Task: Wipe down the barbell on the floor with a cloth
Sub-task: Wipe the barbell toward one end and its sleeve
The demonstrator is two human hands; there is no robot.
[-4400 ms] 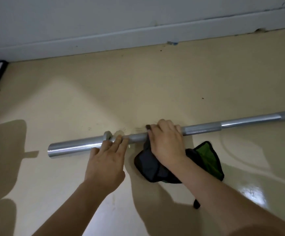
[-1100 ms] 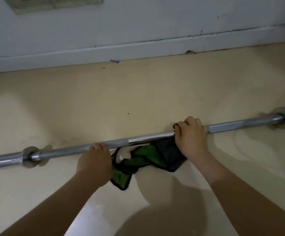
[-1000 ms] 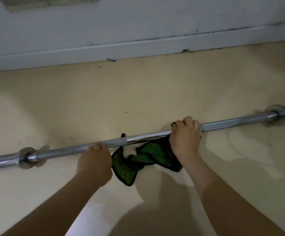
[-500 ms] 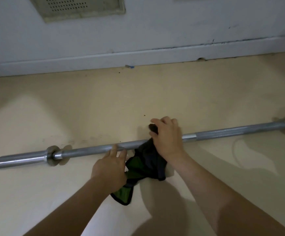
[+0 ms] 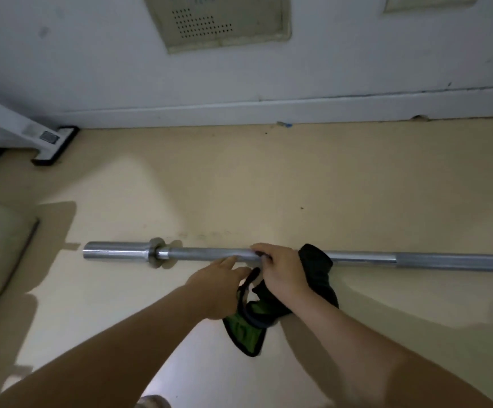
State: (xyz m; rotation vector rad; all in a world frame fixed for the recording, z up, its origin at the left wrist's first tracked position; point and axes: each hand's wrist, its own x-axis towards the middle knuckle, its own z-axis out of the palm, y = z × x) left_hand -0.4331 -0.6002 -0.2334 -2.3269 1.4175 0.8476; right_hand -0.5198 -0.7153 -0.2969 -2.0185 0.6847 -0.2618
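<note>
Long steel barbell (image 5: 209, 254) lies on the beige floor (image 5: 268, 187), running 9 to 3 o'clock. My right hand (image 5: 280, 275), curled round the black-and-green cloth (image 5: 318, 269) on the shaft, has slid toward 9. My left hand (image 5: 221, 278) rests beside it with fingers straight. The 9 o'clock sleeve (image 5: 115, 254) is probably still to wipe.

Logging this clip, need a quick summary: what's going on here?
A person is wiping a barbell that lies on the floor. The right hand grips a dark and green cloth over the shaft, toward its left end. The left hand rests straight fingers on the bar just beside it.
</note>
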